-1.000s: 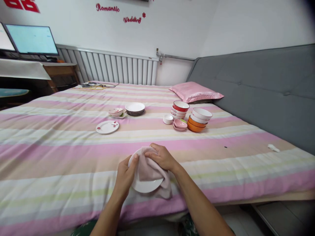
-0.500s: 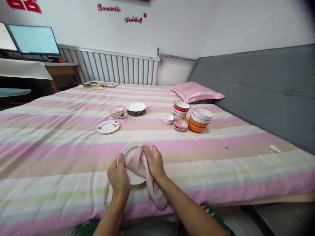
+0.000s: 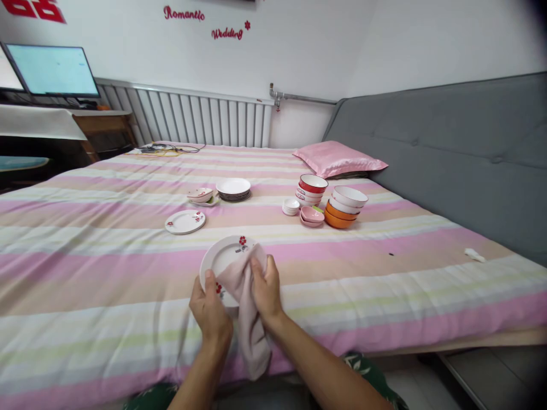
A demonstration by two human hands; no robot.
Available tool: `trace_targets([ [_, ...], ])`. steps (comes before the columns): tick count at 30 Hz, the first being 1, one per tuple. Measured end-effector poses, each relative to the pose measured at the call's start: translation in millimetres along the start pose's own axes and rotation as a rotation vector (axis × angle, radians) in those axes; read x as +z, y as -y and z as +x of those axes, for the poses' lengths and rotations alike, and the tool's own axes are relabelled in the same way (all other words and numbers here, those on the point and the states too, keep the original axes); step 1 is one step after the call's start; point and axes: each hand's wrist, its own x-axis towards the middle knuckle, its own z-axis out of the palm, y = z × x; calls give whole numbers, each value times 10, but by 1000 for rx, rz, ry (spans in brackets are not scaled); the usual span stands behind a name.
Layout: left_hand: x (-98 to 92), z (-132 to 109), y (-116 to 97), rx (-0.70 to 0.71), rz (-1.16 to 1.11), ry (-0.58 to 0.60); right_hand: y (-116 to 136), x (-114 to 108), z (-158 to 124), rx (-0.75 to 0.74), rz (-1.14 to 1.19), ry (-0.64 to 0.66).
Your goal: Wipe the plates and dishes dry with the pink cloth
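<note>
A white plate with red flowers is held up over the near side of the bed. My left hand grips its left rim, thumb on the upper face. On the plate's right side, my right hand is closed on a pale pink cloth, pressing it around the rim. The cloth covers part of the plate and its loose end hangs down toward my lap. Beyond the held plate lies a similar flowered plate, flat on the bedspread; it may be more than one.
Farther back stand a stack of plates, small flowered dishes, small white dishes, pink bowls, red-rimmed bowls and white and orange bowls. A pink pillow lies near the grey headboard.
The held plate has turned and risen slightly, so a red flower now shows at its top. The cloth's hanging end has swung left. Both hands keep their hold.
</note>
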Motion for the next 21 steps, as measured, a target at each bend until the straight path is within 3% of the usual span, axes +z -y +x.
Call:
trace_targets([
  [7, -73, 154, -141, -161, 11, 529, 142, -494, 475, -84, 24, 195],
  [10, -52, 126, -97, -234, 72, 621, 181, -542, 479, -91, 17, 377],
  [12, -33, 98, -57, -284, 106, 590, 190, -523, 449, -94, 15, 467],
  [15, -10, 82, -25, -326, 116, 434, 178, -455, 404, -104, 1, 480],
  [21, 28, 104, -46, -439, -37, 151, 35, -174, 272, -105, 61, 249],
])
